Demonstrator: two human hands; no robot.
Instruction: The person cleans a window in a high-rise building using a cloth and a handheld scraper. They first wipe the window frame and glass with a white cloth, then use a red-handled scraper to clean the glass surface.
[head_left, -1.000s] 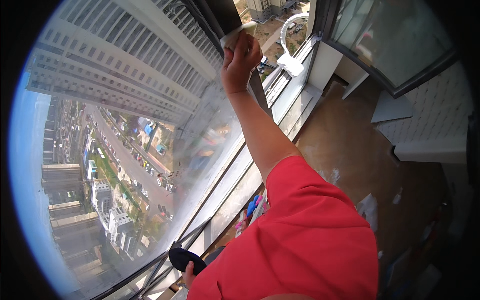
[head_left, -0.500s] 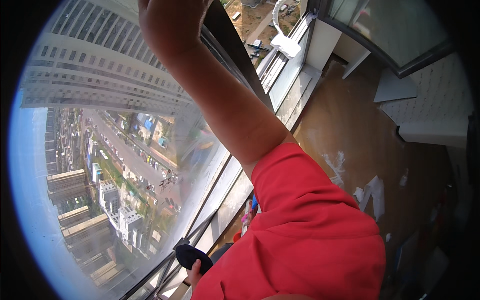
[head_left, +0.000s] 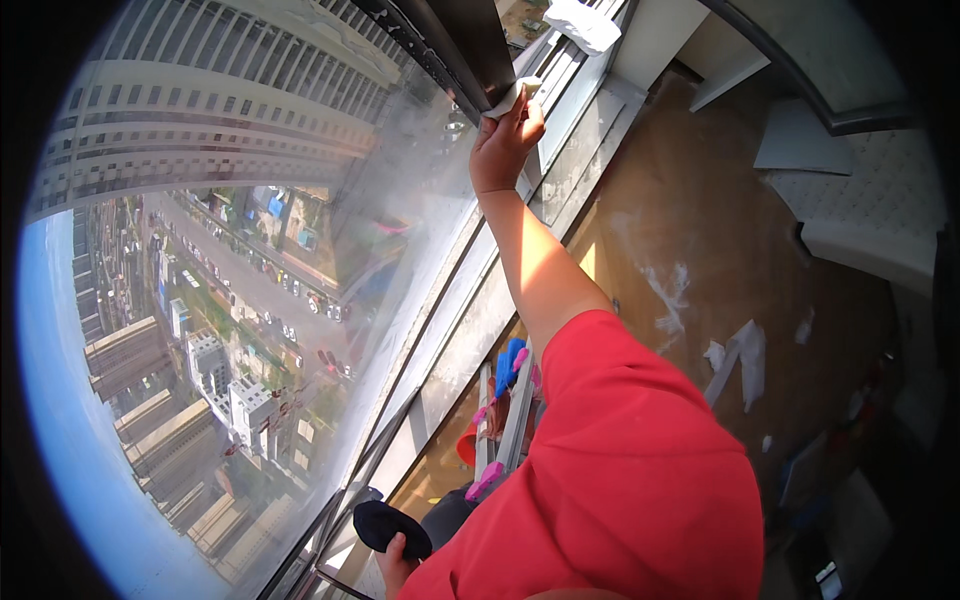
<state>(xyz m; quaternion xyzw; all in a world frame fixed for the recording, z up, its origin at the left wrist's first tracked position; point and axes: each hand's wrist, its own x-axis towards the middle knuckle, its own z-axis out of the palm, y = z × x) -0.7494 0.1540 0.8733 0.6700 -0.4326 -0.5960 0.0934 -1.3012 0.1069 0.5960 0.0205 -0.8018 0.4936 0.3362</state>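
The right hand (head_left: 505,152) pinches a pale pad (head_left: 514,98) against the dark window frame (head_left: 468,42), while the left hand (head_left: 396,562) grips a black disc (head_left: 388,526).

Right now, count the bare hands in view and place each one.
2. The right hand is raised at the dark window frame, holding a pale pad; the left hand is low, gripping a black round object. No other shows; some could be hidden.

head view | left fisheye | faces down, close over red sleeve (head_left: 598,375) | window (head_left: 405,235) left, floor (head_left: 720,235) right
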